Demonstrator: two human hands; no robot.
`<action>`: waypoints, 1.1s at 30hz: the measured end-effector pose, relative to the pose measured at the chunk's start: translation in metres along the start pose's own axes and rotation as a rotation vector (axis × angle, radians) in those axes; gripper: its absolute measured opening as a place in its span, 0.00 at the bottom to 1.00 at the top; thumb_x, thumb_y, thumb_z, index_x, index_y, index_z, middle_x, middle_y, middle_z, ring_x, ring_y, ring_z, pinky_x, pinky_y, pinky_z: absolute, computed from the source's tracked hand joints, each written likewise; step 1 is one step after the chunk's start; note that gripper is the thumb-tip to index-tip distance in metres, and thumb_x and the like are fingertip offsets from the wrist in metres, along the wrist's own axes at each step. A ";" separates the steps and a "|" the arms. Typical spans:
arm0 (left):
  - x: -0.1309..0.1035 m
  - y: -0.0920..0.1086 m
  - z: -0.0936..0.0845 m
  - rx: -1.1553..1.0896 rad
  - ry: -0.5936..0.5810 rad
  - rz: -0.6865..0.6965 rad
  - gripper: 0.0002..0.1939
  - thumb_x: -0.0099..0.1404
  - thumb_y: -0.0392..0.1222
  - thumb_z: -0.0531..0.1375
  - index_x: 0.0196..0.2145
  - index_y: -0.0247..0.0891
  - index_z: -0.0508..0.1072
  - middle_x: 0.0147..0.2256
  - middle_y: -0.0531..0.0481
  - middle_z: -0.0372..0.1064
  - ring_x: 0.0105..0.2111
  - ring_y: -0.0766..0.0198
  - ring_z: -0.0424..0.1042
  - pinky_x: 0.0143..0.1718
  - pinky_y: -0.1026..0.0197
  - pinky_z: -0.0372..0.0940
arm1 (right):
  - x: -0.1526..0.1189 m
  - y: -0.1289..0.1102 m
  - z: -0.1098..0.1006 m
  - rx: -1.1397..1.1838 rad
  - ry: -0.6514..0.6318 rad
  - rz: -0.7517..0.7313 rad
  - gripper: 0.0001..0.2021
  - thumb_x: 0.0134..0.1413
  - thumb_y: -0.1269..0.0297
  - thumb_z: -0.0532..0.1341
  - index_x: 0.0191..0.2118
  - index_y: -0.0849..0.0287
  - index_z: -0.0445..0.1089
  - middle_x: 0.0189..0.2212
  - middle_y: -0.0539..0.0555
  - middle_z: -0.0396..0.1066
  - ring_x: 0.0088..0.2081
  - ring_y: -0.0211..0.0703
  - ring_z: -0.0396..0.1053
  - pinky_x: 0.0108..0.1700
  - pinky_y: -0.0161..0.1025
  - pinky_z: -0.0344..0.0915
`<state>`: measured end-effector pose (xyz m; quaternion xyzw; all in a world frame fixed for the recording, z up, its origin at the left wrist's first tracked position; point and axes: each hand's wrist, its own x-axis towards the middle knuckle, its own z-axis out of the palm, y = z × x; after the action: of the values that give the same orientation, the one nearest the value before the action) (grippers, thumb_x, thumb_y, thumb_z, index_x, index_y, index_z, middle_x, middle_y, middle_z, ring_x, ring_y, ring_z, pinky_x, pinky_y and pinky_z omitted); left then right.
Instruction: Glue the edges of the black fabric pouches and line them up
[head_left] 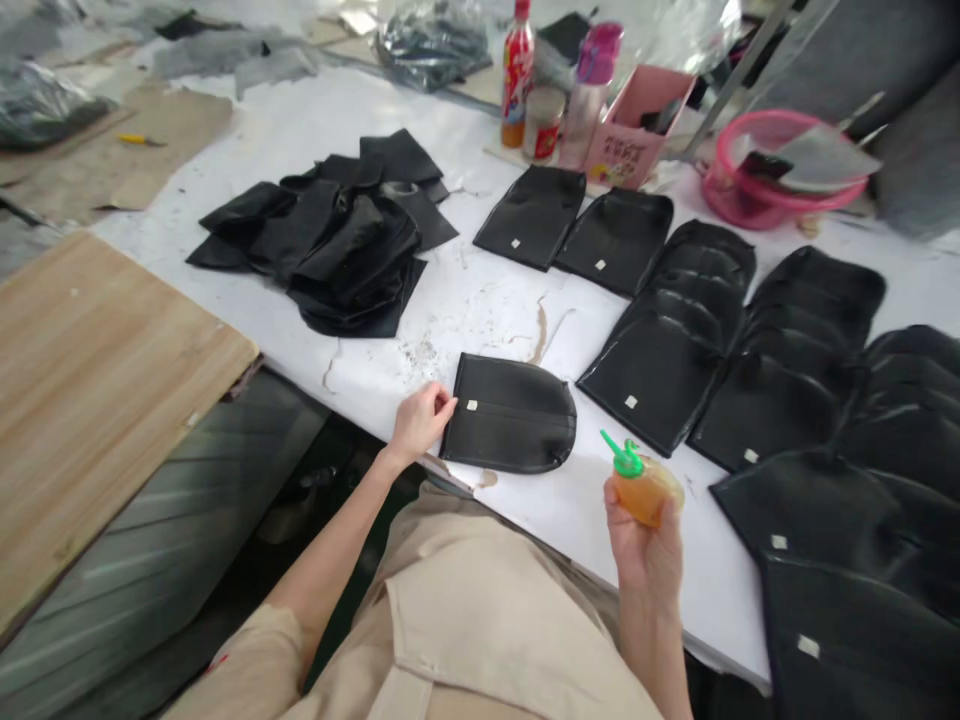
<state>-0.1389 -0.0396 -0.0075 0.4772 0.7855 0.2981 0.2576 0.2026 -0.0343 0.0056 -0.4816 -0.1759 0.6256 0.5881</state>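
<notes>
Pouch (521,420) | white label (472,405) unreadable | left hand (421,424) at edge, grip unclear | right hand (645,540) clamped on orange bottle (639,494)

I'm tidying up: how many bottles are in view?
3: the squeeze bottle in the right hand, the red bottle and purple-lidded bottle, left of the pink box. More may be hidden.
</notes>
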 end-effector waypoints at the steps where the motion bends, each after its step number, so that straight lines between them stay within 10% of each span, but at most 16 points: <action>1: -0.001 0.001 0.001 -0.099 0.015 -0.004 0.10 0.65 0.42 0.62 0.27 0.42 0.67 0.27 0.53 0.71 0.28 0.62 0.71 0.35 0.60 0.63 | 0.007 -0.001 -0.009 0.011 0.032 -0.022 0.24 0.47 0.48 0.78 0.47 0.53 0.78 0.47 0.54 0.79 0.43 0.46 0.76 0.37 0.39 0.77; 5: 0.002 0.000 0.005 -0.628 0.045 -0.222 0.16 0.55 0.48 0.70 0.27 0.41 0.66 0.25 0.55 0.70 0.27 0.63 0.71 0.31 0.63 0.64 | 0.037 0.002 -0.051 -0.004 0.156 -0.084 0.24 0.44 0.44 0.78 0.43 0.51 0.79 0.43 0.52 0.81 0.39 0.45 0.78 0.35 0.38 0.79; 8: 0.007 0.000 0.005 -0.965 -0.156 -0.475 0.25 0.47 0.46 0.77 0.41 0.40 0.75 0.36 0.47 0.80 0.33 0.56 0.79 0.32 0.60 0.71 | 0.051 0.009 -0.078 -0.060 0.164 -0.152 0.22 0.46 0.40 0.75 0.40 0.50 0.80 0.37 0.53 0.81 0.31 0.48 0.79 0.24 0.40 0.76; 13: 0.004 0.003 0.003 -1.123 -0.487 -0.479 0.22 0.50 0.44 0.78 0.43 0.41 0.83 0.48 0.40 0.81 0.47 0.48 0.81 0.48 0.53 0.76 | 0.049 0.006 -0.087 -0.173 0.208 -0.185 0.17 0.57 0.39 0.66 0.39 0.46 0.81 0.37 0.64 0.79 0.34 0.62 0.82 0.23 0.51 0.72; 21: 0.025 0.017 -0.004 -1.187 -0.293 -0.415 0.39 0.47 0.45 0.76 0.57 0.65 0.77 0.47 0.53 0.83 0.50 0.39 0.81 0.52 0.38 0.76 | 0.047 -0.015 -0.068 -0.045 0.249 -0.116 0.20 0.50 0.35 0.66 0.37 0.45 0.80 0.37 0.68 0.77 0.24 0.56 0.71 0.19 0.51 0.58; 27: 0.086 0.075 -0.015 -1.350 -0.077 -0.318 0.37 0.49 0.31 0.69 0.57 0.49 0.79 0.42 0.51 0.84 0.43 0.46 0.83 0.46 0.48 0.80 | 0.045 -0.021 -0.061 0.024 0.228 -0.042 0.23 0.56 0.31 0.59 0.36 0.43 0.79 0.39 0.65 0.69 0.22 0.47 0.59 0.25 0.57 0.58; 33: 0.161 0.146 0.025 -1.501 -0.092 -0.204 0.29 0.49 0.24 0.62 0.47 0.43 0.81 0.35 0.54 0.83 0.33 0.59 0.82 0.33 0.62 0.77 | 0.045 -0.023 -0.056 0.055 0.235 -0.026 0.24 0.55 0.31 0.58 0.36 0.44 0.78 0.37 0.63 0.68 0.22 0.45 0.57 0.24 0.50 0.50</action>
<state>-0.1009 0.1647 0.0603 0.1109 0.4005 0.7073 0.5719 0.2678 -0.0074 -0.0210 -0.5330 -0.0947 0.5617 0.6257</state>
